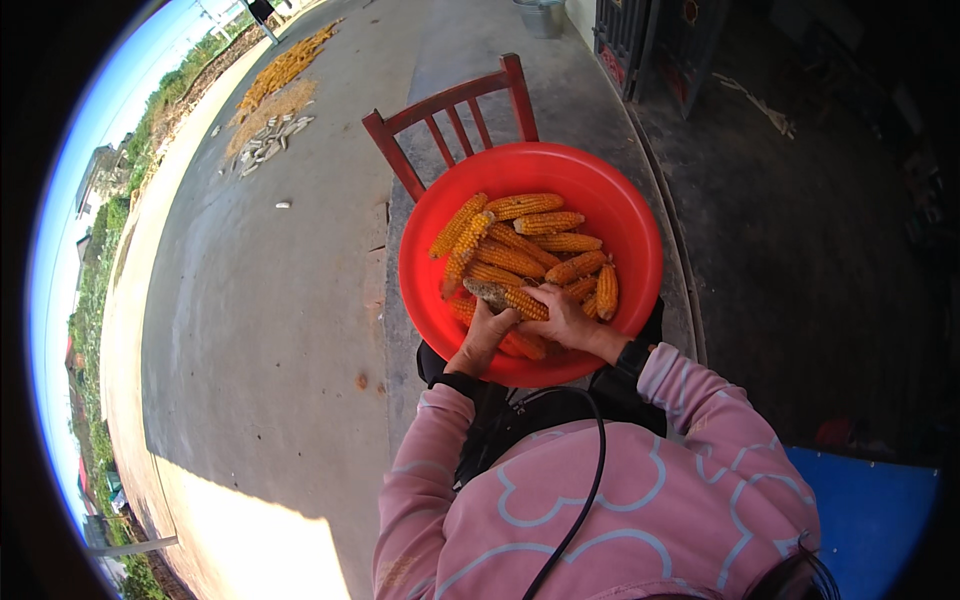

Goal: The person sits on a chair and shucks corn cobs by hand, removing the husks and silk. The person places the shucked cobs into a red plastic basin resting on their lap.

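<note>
A red plastic basin [634, 225] rests on my lap, holding several ears of dried orange corn [510, 259]. Over its near side, my left hand [486, 336] and my right hand [561, 319] meet around one corn ear [525, 303]. This ear has a grey, discoloured end [486, 291] towards the left and orange kernels towards the right. My left thumb lies along its near side, and my right fingers wrap its kernelled end. Parts of the ears beneath my hands are hidden.
A red wooden chair [457, 112] stands just beyond the basin. Farther off on the concrete, corn ears [289, 64], loose kernels [271, 109] and pale bare cobs [271, 142] lie in heaps. A metal bucket [541, 19] stands near the dark doorway. A black cable [596, 465] crosses my front.
</note>
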`<state>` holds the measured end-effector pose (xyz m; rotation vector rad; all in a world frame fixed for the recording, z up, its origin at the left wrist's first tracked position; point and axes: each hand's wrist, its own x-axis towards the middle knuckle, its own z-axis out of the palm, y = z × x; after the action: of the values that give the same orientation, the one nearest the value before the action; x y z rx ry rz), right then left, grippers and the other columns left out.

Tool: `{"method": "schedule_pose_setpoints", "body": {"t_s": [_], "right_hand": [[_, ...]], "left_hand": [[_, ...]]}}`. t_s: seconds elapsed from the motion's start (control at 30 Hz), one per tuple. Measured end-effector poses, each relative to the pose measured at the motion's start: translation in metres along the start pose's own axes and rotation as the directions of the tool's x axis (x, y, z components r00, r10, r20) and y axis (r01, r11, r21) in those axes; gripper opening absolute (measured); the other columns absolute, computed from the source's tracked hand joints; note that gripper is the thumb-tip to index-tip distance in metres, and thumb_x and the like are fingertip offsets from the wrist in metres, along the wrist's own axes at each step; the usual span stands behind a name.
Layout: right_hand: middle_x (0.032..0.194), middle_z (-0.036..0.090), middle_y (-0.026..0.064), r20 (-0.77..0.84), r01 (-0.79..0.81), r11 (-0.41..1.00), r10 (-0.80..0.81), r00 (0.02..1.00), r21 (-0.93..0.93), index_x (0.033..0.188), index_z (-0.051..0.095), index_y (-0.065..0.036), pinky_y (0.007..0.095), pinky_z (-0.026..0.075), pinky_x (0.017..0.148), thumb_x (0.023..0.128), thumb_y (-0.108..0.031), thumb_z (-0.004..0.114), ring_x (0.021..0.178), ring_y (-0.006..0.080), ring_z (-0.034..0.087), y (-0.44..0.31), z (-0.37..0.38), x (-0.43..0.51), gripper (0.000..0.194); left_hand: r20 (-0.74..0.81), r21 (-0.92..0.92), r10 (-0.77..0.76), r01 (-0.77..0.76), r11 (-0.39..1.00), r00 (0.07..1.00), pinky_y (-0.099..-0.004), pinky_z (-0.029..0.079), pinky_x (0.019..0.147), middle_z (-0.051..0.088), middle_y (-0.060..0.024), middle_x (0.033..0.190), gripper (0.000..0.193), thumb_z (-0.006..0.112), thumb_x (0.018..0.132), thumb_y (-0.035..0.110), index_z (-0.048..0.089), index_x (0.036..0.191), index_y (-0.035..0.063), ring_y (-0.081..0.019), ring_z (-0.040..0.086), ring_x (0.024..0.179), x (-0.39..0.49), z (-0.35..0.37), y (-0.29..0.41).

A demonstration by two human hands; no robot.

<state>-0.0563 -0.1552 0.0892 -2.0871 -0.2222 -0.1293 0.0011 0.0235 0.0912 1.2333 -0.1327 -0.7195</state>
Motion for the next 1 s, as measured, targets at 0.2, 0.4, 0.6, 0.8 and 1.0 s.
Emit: {"method": "schedule_pose_setpoints", "body": {"t_s": [0.2,0.4,0.6,0.8,1.0], "right_hand": [[0.115,0.055,0.0245,0.0,-0.023,1.0,0.023,1.0,-0.004,0.126,0.05,0.008,0.0396,0.044,0.093,0.074,-0.035,0.077,0.108,0.0359,0.055,-0.002,-0.001,0.001,0.073],[0.119,0.055,0.0233,0.037,-0.027,1.0,0.027,0.999,0.004,0.131,0.045,0.006,0.0374,0.044,0.095,0.074,-0.03,0.078,0.111,0.033,0.055,-0.011,-0.005,0.001,0.075],[0.118,0.058,0.0217,0.153,-0.152,0.967,0.121,0.981,0.204,0.136,0.039,0.002,0.0351,0.047,0.091,0.076,-0.028,0.076,0.109,0.0288,0.059,-0.013,-0.004,0.002,0.076],[0.118,0.059,0.0208,0.14,-0.148,0.962,0.118,0.983,0.229,0.134,0.04,0.003,0.0343,0.047,0.091,0.077,-0.025,0.075,0.108,0.0272,0.059,-0.014,-0.005,0.002,0.072],[0.115,0.06,0.0218,0.16,-0.155,0.979,0.133,0.978,0.132,0.135,0.039,0.003,0.0349,0.048,0.089,0.076,-0.027,0.076,0.106,0.0287,0.061,-0.012,-0.005,0.003,0.076]], "left_hand": [[0.018,0.03,0.094,-0.094,0.995,0.995,-0.0303,0.047,0.09,0.053,-0.0074,0.117,0.066,0.065,0.078,0.003,0.03,0.134,0.003,-0.019,0.054,0.106,-0.002,0.011,0.003],[-0.047,0.047,0.144,-0.142,0.989,0.988,-0.032,0.048,0.09,0.051,-0.0079,0.124,0.066,0.063,0.08,0.005,0.03,0.137,0.0052,-0.0205,0.055,0.109,0.001,0.004,-0.002],[-0.088,-0.11,0.158,-0.167,0.98,0.984,-0.0323,0.051,0.084,0.054,-0.0079,0.115,0.065,0.061,0.078,-0.001,0.03,0.134,0.0056,-0.0207,0.058,0.101,0.002,0.002,-0.003],[0.022,-0.204,0.041,-0.035,0.978,0.999,-0.0338,0.051,0.086,0.05,-0.007,0.124,0.065,0.06,0.08,0.0,0.029,0.137,0.0088,-0.0217,0.057,0.106,-0.006,0.007,0.01],[-0.043,-0.11,0.01,-0.015,0.994,0.999,-0.0344,0.051,0.087,0.049,-0.0074,0.124,0.076,0.063,0.078,0.0,0.023,0.14,0.0123,-0.0227,0.055,0.109,0.0,0.005,0.0]]}}
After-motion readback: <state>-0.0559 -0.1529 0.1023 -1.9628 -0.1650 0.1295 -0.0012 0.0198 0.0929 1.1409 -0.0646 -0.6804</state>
